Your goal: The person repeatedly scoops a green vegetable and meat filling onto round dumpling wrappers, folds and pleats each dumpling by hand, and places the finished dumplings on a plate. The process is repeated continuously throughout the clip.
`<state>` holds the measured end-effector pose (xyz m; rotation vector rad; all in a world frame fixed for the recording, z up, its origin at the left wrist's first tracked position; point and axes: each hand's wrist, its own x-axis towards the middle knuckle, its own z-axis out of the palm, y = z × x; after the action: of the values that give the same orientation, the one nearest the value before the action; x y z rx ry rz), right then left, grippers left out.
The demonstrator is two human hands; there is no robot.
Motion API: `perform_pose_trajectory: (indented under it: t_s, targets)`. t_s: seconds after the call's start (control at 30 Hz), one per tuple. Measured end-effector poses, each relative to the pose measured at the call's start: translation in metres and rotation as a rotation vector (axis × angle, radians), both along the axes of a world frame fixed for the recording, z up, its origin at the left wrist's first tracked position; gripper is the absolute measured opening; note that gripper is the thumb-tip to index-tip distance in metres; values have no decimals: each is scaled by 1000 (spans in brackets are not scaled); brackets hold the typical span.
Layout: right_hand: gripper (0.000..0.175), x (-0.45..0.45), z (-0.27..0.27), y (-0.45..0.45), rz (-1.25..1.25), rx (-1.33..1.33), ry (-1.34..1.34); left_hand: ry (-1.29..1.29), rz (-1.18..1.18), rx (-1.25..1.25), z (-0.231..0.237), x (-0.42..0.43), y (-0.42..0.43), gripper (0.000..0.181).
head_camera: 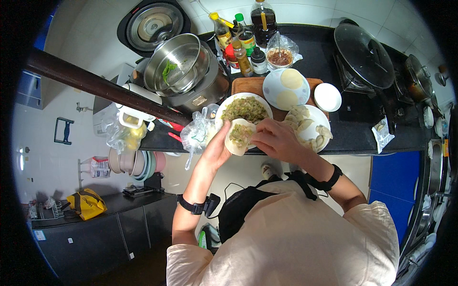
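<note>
My left hand [217, 147] holds a round dumpling wrapper [237, 147] with chopped green and pinkish filling on it. The fingertips of my right hand [277, 140] are at the wrapper's right edge. Just behind my hands sits a white plate of filling [247, 107]. To the right, a white plate [310, 131] bears several folded dumplings [298, 118], partly hidden by my right hand. Behind it, a pale blue plate [269, 85] carries two visible rounds of wrappers [291, 78]. A small white bowl [327, 97] is at its right.
A wooden cutting board [247, 85] lies under the plates. Steel pots [171, 68] stand at the left, near a dark diagonal pole [107, 87]. Sauce bottles [247, 39] and a bowl of reddish sauce [280, 58] are at the back. A lidded pan [365, 57] sits on the stove at the right.
</note>
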<state>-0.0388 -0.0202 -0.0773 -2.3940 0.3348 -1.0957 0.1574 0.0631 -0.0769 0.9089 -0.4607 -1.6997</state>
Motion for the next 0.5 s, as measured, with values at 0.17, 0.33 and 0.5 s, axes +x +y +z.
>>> perform_pose_trajectory:
  t_s: [0.17, 0.33, 0.5]
  targets:
    - [14, -4, 5, -2, -5, 93, -48, -583, -418, -151, 17, -12, 3, 48]
    - [15, -14, 9, -10, 41, 32, -35, -616, -484, -263, 21, -39, -2, 52]
    - [15, -34, 21, -22, 15, 99, -80, -688, -552, -242, 31, -59, -8, 62]
